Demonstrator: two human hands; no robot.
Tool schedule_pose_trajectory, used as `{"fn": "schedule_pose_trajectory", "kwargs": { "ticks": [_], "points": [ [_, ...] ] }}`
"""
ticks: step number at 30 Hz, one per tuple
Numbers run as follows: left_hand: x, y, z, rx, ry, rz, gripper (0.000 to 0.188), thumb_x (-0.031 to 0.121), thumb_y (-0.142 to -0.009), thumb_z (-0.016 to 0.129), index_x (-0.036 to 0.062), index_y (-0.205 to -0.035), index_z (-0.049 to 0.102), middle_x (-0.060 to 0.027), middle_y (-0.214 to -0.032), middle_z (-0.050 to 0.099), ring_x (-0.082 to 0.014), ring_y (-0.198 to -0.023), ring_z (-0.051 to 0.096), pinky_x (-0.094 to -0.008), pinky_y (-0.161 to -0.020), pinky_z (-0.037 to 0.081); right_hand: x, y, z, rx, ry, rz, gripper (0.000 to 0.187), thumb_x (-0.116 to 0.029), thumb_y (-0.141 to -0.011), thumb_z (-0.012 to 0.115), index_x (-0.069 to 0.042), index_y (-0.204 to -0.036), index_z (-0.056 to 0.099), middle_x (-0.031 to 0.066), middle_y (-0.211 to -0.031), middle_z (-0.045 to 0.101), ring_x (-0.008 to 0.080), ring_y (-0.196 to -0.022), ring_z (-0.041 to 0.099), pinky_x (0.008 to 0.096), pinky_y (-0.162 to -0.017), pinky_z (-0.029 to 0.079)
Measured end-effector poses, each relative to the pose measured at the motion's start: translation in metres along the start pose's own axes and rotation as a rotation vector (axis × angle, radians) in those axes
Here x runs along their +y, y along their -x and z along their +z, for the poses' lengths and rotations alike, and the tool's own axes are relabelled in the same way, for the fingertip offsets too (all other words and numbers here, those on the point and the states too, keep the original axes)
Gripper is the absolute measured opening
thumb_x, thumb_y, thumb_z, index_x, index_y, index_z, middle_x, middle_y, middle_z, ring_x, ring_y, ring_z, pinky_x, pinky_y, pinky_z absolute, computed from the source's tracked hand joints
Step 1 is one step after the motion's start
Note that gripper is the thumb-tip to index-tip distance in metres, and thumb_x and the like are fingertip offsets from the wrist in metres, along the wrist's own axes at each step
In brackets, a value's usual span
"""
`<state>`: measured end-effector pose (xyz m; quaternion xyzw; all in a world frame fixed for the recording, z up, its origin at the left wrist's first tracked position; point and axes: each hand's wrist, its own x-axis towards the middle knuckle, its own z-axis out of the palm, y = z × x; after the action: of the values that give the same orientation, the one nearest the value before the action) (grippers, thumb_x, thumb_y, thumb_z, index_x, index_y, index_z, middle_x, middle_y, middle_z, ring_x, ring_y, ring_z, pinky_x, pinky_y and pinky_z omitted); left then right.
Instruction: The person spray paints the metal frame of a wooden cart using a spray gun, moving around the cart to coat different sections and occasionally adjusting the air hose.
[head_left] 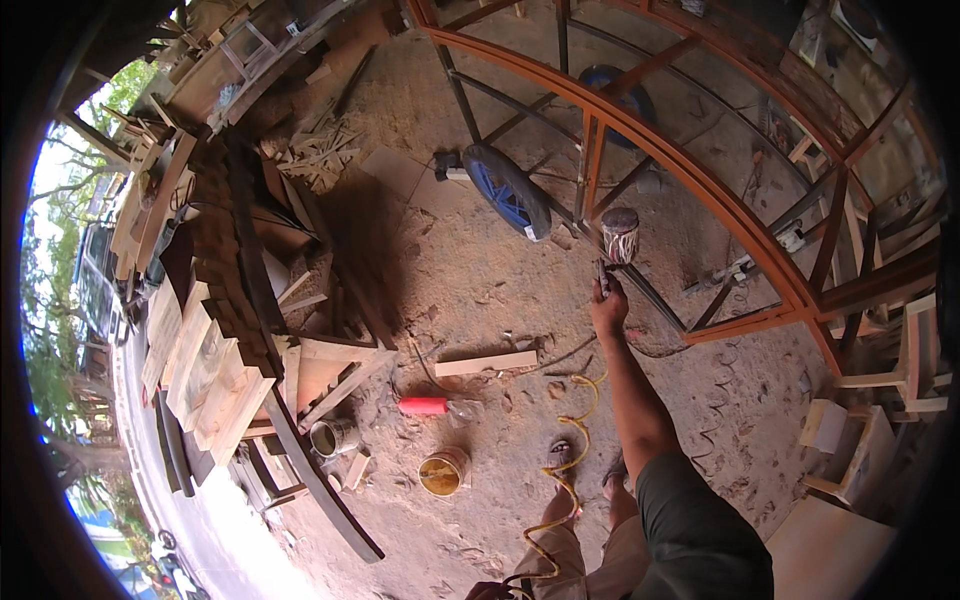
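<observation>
My right arm reaches forward, and my right hand [608,308] is closed around a slim grey tool [602,270] whose kind I cannot make out. Just beyond it stands a paint-streaked can [621,240] with a dark top, on the ground beside the foot of a metal frame. At the bottom edge only a dark bit of my left hand [487,591] shows, curled by the end of a yellow coiled hose [563,483]. What it grips is cut off. The hose winds up past my sandalled feet towards my right forearm.
A large orange-brown frame [690,170] spans the right. A blue-rimmed wheel [506,190] lies ahead. Stacked boards [205,370] rise at left. On the sandy floor are a wooden strip [486,363], a red bottle [423,405] and a yellowish bucket [444,470].
</observation>
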<state>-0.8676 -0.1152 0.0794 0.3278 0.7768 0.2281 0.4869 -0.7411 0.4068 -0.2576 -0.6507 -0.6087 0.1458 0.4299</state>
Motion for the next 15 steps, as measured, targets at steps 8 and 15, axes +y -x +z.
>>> {"fn": "schedule_pose_trajectory", "kwargs": {
  "ticks": [8, 15],
  "points": [
    [0.008, -0.007, -0.009, -0.002, -0.001, 0.045, 0.012, 0.006, -0.087, 0.069, 0.0019, -0.098, 0.069, -0.0120, -0.104, 0.065, -0.0206, -0.080, 0.061, -0.0330, -0.066, 0.049, -0.049, -0.024, -0.025, 0.080, -0.079, -0.042, 0.028, -0.021, -0.091, 0.072, -0.005, -0.113, 0.066, 0.0167, -0.096, 0.069, 0.0368, -0.086, 0.068, 0.0445, -0.073, 0.054],
    [0.019, -0.008, -0.021, -0.018, -0.014, 0.102, 0.014, 0.006, -0.088, 0.068, 0.0016, -0.101, 0.068, -0.0126, -0.107, 0.064, -0.0223, -0.083, 0.062, -0.0337, -0.069, 0.049, -0.125, -0.057, -0.084, 0.201, -0.310, -0.188, 0.025, -0.012, -0.095, 0.068, -0.001, -0.117, 0.065, 0.0188, -0.100, 0.070, 0.0373, -0.087, 0.068, 0.0419, -0.076, 0.053]
  ]
}}
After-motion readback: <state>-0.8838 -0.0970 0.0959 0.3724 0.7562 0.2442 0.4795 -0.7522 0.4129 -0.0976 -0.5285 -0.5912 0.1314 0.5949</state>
